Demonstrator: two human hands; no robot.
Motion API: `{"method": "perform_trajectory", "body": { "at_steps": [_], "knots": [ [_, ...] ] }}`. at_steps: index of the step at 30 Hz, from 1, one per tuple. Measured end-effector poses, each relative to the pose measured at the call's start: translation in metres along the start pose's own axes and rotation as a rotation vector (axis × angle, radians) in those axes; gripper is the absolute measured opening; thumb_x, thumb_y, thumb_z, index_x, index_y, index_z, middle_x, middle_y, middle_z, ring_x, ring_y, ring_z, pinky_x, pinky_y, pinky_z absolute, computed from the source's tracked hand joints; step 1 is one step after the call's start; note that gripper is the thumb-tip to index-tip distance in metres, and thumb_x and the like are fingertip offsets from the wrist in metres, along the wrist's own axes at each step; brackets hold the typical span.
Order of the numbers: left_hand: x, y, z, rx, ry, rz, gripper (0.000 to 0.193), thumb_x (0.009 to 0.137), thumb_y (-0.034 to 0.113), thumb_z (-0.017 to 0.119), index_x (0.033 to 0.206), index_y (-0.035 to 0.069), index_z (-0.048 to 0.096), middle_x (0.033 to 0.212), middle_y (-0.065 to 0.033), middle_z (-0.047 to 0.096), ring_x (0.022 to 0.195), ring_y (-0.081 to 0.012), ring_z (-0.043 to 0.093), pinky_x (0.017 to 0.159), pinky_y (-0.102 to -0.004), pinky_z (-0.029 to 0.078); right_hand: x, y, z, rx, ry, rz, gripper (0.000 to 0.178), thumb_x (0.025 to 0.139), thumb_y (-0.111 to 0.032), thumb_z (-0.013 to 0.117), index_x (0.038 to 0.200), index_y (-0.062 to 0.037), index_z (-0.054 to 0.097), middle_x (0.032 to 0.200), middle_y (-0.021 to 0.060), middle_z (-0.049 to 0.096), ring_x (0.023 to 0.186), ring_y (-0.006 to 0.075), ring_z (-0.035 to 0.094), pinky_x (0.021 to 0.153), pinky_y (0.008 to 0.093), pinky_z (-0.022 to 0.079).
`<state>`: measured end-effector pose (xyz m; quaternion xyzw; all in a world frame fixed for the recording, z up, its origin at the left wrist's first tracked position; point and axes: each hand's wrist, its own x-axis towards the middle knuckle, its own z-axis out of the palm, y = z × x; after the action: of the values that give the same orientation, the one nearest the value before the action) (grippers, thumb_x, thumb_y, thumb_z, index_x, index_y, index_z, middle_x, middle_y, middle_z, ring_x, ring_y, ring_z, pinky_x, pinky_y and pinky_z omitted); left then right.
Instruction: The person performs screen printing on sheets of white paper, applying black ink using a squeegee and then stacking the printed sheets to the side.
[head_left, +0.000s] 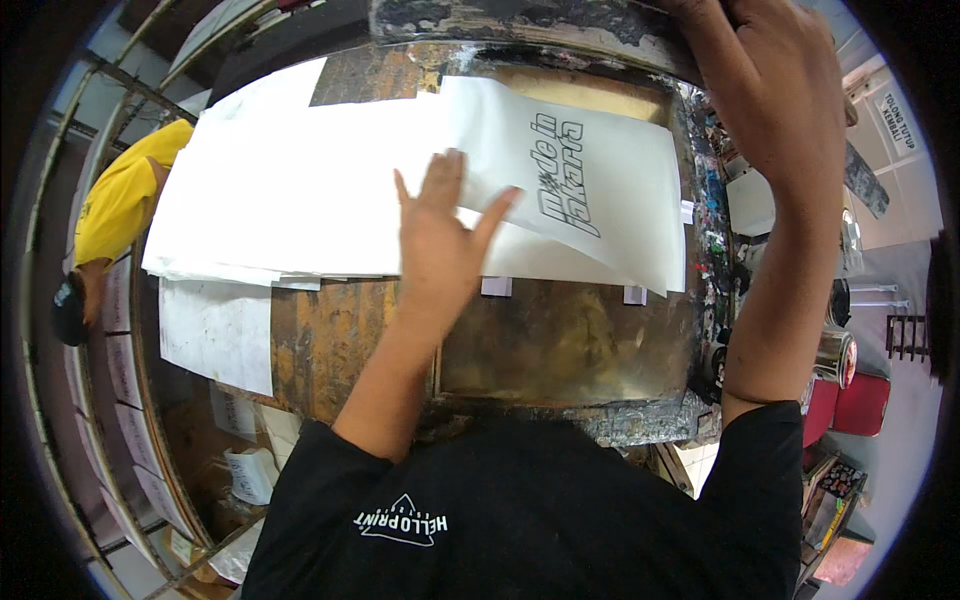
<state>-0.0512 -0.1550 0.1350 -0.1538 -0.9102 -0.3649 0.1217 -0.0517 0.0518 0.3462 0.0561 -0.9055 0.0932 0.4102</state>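
My left hand (pixel 440 215) lies with its fingers spread on a stack of white sheets (pixel 300 190). Beside its thumb, a translucent white sheet (pixel 640 190) bears dark outlined lettering. This sheet's left part lifts and curls over the stack. At the top edge, my right hand (pixel 770 95) grips the end of a long dark, paint-stained frame (pixel 530 25), like that of a printing screen. Its fingertips are partly cut off by the picture's edge. Beneath the sheets is a stained worktable (pixel 330 345) with a shiny brownish plate (pixel 570 340).
Small white tabs (pixel 497 287) stick to the plate's edge. Metal rack bars (pixel 45 230) run down the left, where a person in a yellow shirt (pixel 130 190) bends over. To the right are a tin can (pixel 836 358) and a red chair (pixel 860 403).
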Motion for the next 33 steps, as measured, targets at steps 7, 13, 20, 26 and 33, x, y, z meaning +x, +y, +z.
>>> {"method": "perform_trajectory", "body": {
  "at_steps": [7, 13, 20, 26, 33],
  "knots": [
    [-0.042, -0.147, -0.109, 0.181, 0.271, 0.048, 0.053, 0.099, 0.022, 0.079, 0.147, 0.005, 0.066, 0.15, -0.0148, 0.066, 0.149, -0.0281, 0.055, 0.136, -0.0523, 0.009, -0.019, 0.018, -0.016, -0.145, -0.214, -0.111, 0.052, 0.105, -0.055, 0.055, 0.078, -0.0126, 0.064, 0.071, 0.0035, 0.063, 0.067, 0.0184, 0.055, 0.075, 0.0377, 0.044],
    [-0.023, -0.128, -0.135, 0.337, 0.379, -0.437, 0.056, 0.105, 0.021, 0.07, 0.157, 0.009, 0.054, 0.172, -0.03, 0.03, 0.16, -0.0394, 0.035, 0.132, -0.0553, 0.023, -0.023, 0.018, -0.015, -0.176, -0.216, -0.136, 0.057, 0.108, -0.061, 0.05, 0.081, -0.0131, 0.067, 0.075, 0.0044, 0.065, 0.07, 0.0184, 0.056, 0.084, 0.0393, 0.04],
    [-0.068, 0.032, 0.14, 0.254, -0.367, 0.371, 0.067, 0.113, 0.048, 0.042, 0.17, 0.014, 0.034, 0.176, -0.0234, 0.026, 0.164, -0.0443, 0.021, 0.129, -0.0722, 0.009, -0.002, 0.018, -0.023, -0.154, -0.246, -0.105, 0.064, 0.108, -0.064, 0.047, 0.078, -0.0105, 0.068, 0.072, 0.0068, 0.066, 0.07, 0.0205, 0.058, 0.081, 0.0427, 0.041],
    [-0.056, 0.027, 0.164, 0.265, -0.405, 0.326, 0.054, 0.113, 0.034, 0.046, 0.16, 0.006, 0.049, 0.172, -0.0186, 0.037, 0.161, -0.0432, 0.03, 0.126, -0.0756, 0.012, 0.004, 0.018, -0.026, -0.129, -0.143, -0.172, 0.067, 0.109, -0.063, 0.046, 0.075, -0.0087, 0.066, 0.065, 0.0062, 0.061, 0.062, 0.0187, 0.054, 0.084, 0.043, 0.046],
    [-0.042, 0.046, 0.153, 0.26, -0.492, 0.334, 0.053, 0.114, 0.038, 0.041, 0.159, 0.012, 0.053, 0.171, -0.0173, 0.04, 0.16, -0.0433, 0.03, 0.125, -0.0752, 0.016, 0.025, 0.027, -0.017, -0.055, -0.193, -0.149, 0.077, 0.106, -0.074, 0.042, 0.057, -0.0146, 0.051, 0.051, -0.0033, 0.041, 0.048, 0.0131, 0.035, 0.075, 0.0424, 0.051]
  ]
}}
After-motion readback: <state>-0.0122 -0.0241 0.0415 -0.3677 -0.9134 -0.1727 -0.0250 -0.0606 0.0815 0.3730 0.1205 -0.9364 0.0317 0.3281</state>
